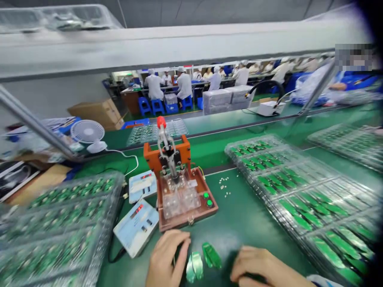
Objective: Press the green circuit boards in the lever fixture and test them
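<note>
My left hand [168,258] is at the bottom centre, its fingers bent and its thumb held apart with a gap between. Beside its thumb lie pale, shiny green pieces [194,266], like small circuit boards, on the green work surface. A darker green circuit board [212,255] lies just right of them, between my hands. My right hand [254,264] rests farther right with loosely curled fingers, and I see nothing in it. Beyond my hands stands a toggle-clamp fixture [170,159] with a red knob, orange frame, clear blocks and a brown base with two green buttons.
Two boxes with red displays, a nearer box [137,227] and a farther box [143,186], stand left of the fixture. Trays of boards flank it: a left tray [103,239] and a right tray [271,203]. Small white parts [223,183] lie scattered. A fan [87,131] stands behind; people work beyond.
</note>
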`<action>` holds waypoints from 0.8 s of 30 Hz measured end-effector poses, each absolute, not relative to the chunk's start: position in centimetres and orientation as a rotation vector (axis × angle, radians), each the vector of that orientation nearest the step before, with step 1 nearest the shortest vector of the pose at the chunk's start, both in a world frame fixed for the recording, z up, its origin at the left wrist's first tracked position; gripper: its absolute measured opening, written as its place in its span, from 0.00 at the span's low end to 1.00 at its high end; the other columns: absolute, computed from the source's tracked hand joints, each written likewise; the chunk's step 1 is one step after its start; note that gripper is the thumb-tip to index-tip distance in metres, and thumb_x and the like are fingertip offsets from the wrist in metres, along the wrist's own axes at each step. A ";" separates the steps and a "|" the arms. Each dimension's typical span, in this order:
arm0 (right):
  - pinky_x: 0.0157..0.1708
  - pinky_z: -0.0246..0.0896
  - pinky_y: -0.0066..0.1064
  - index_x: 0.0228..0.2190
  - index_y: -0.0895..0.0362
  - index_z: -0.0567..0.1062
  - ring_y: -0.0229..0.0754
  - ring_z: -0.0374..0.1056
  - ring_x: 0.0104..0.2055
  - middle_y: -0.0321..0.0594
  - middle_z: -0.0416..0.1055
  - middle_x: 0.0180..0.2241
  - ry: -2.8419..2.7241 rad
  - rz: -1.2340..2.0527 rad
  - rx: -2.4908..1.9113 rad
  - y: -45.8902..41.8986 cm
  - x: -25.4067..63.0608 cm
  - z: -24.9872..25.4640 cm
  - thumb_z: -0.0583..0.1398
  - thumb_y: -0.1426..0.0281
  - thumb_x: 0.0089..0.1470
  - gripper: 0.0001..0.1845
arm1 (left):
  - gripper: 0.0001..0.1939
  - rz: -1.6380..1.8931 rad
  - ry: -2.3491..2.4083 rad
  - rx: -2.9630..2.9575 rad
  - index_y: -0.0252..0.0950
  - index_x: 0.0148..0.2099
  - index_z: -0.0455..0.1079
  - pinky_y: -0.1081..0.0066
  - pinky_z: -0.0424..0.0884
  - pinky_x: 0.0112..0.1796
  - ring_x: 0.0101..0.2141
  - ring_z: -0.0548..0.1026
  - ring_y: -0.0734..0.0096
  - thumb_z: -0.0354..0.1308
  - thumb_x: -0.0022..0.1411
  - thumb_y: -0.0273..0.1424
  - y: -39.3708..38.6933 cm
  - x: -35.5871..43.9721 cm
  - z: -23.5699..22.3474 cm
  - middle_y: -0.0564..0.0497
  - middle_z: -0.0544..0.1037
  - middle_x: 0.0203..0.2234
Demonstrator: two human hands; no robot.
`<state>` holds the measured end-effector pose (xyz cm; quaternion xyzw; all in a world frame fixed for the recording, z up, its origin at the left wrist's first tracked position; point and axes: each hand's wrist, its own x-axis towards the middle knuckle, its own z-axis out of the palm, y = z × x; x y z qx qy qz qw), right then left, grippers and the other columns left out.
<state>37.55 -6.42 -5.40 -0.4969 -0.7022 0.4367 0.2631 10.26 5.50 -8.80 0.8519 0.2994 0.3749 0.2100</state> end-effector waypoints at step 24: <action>0.59 0.64 0.42 0.47 0.51 0.79 0.49 0.70 0.57 0.43 0.77 0.53 -2.000 1.157 -1.271 -1.9 37.3 -9.9 0.69 0.56 0.58 0.19 | 0.15 0.160 0.839 2.331 0.41 0.50 0.70 0.48 0.64 0.63 0.63 0.69 0.54 0.65 0.62 0.26 4.2 8.1 -9.2 0.50 0.80 0.52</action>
